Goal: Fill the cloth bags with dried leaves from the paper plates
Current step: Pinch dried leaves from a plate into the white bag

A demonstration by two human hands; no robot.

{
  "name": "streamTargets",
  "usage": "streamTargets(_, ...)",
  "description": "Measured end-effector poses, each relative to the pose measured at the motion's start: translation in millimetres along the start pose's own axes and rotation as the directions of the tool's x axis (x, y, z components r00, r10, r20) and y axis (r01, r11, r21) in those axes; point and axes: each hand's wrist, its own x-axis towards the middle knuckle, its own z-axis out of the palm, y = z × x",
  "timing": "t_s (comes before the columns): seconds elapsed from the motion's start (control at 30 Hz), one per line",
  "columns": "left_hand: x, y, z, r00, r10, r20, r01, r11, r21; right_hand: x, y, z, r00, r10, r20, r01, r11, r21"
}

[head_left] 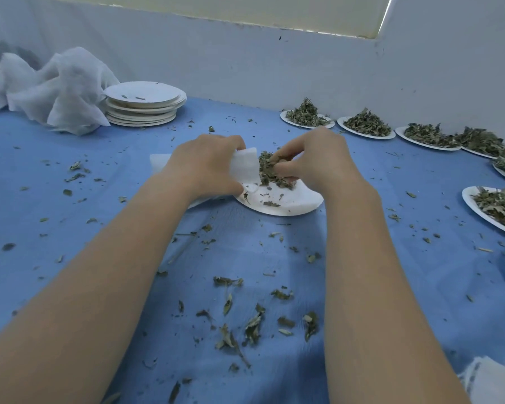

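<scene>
hands at the paper plate (286, 204)
left hand (207, 164) grips a cloth bag (245, 164) over its rim; right hand (315, 158) pinches dried leaves (270, 173) above it.

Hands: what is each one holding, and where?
Left hand grips the cloth bag near its open end; right hand pinches dried leaves at that opening.

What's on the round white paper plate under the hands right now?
On the round white paper plate lies a small heap of dried green leaves, which the right hand pinches, plus loose crumbs. The left hand and small white cloth bag cover its left edge.
</scene>
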Motion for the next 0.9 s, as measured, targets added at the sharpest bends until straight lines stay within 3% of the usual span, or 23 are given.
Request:
streamTargets(0.1, 1, 5, 2, 0.998, 0.060, -0.007, -0.060, 0.995, 0.079, 0, -6, 7, 0.995, -0.077, 0.061, 0.078, 0.997, -0.006)
streamTargets(0.17, 2, 9, 4, 0.996, 0.084, -0.031, -0.081, 0.993, 0.082, 0, -8, 13, 0.991, -0.128, 0.026, 0.127, 0.991, 0.038)
streamTargets(0.23, 1, 11, 5, 0.995, 0.066, -0.073, -0.067, 0.998, -0.011, -2, -8, 14, 0.989, -0.148, 0.003, 0.145, 0.975, 0.170)
streamTargets(0.37, 1, 11, 0, 0.991, -0.012, -0.131, -0.026, 0.957, -0.290, -4, -9, 12, 0.979, -0.163, 0.119, 0.114, 0.933, 0.341)
streamTargets(0.47, 0, 10, -3, 0.988, -0.032, -0.149, -0.030, 0.919, -0.394, -1, -12, 13, 0.992, -0.121, 0.022, 0.108, 0.944, 0.313)
streamTargets(0.6, 0, 14, -1, 0.984, -0.013, -0.177, -0.058, 0.920, -0.388, 1, -20, 18, 0.989, -0.118, -0.087, 0.135, 0.964, 0.230)
streamTargets(0.73, 0, 12, -2, 0.982, -0.010, -0.189, -0.062, 0.926, -0.373, -1, -17, 17, 0.983, -0.163, 0.083, 0.121, 0.920, 0.372)
streamTargets(0.83, -1, 6, -5, 0.988, -0.016, -0.156, -0.029, 0.959, -0.282, 2, -5, 16, 0.998, -0.042, -0.045, 0.062, 0.770, 0.635)
streamTargets(0.9, -1, 2, -5, 0.991, -0.035, -0.131, 0.001, 0.969, -0.249, 6, 6, 20, 0.981, 0.121, -0.151, 0.008, 0.753, 0.658)
